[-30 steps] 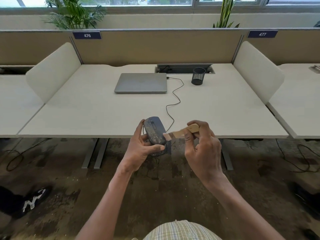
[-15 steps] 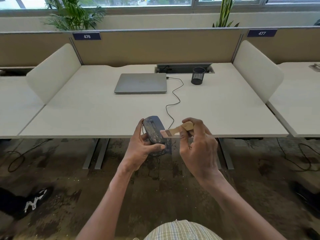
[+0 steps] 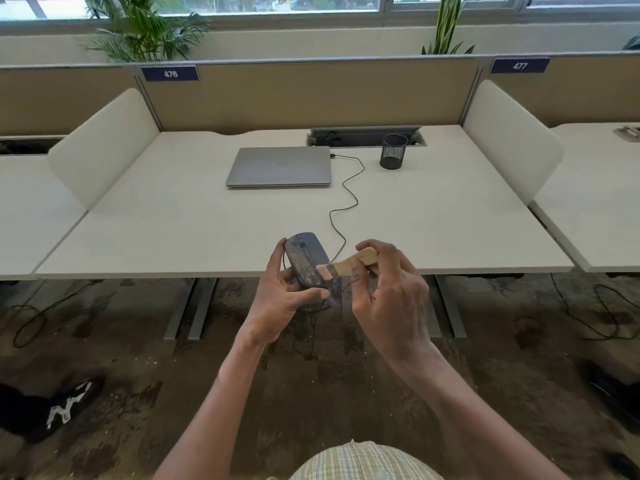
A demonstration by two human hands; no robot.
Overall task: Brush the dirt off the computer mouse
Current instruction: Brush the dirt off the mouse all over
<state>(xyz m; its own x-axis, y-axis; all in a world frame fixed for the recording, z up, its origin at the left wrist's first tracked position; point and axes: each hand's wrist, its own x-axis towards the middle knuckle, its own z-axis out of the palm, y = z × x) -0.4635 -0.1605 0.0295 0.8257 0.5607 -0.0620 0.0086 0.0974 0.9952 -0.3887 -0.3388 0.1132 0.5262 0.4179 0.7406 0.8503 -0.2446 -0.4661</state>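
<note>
The left hand (image 3: pixel 282 299) grips the mouse (image 3: pixel 306 263) from the side, thumb laid across its lower end and fingers curled up its far edge, holding it in the air just in front of the near edge of the desk (image 3: pixel 194 216). The mouse is dark, tilted with its wheel end away from the person, and its top is mottled with pale dirt. The right hand (image 3: pixel 389 296) pinches the brush (image 3: pixel 349 266) by its light wooden handle, fingers curled round the thicker end; the brush lies crosswise, pointing left, with its head touching the right flank of the mouse. The bristles are blurred and their exact contact cannot be told. A thin black cable (image 3: pixel 346 202) runs from the mouse area over the desk in loose bends to the right side of a closed grey laptop (image 3: pixel 278 166), which lies flat towards the back of the desk. Just right of the laptop stands a black mesh cup (image 3: pixel 393 152), upright, beside a cable hatch (image 3: pixel 367 136) set into the desk. White side screens (image 3: pixel 104 143) flank the desk, and a tan back panel carries labels reading 476 (image 3: pixel 170 73) and 477. Plants (image 3: pixel 138 29) stand behind the panel under a window. The floor (image 3: pixel 138 375) below is dark and stained, and a black shoe (image 3: pixel 52 408) shows at lower left.
</note>
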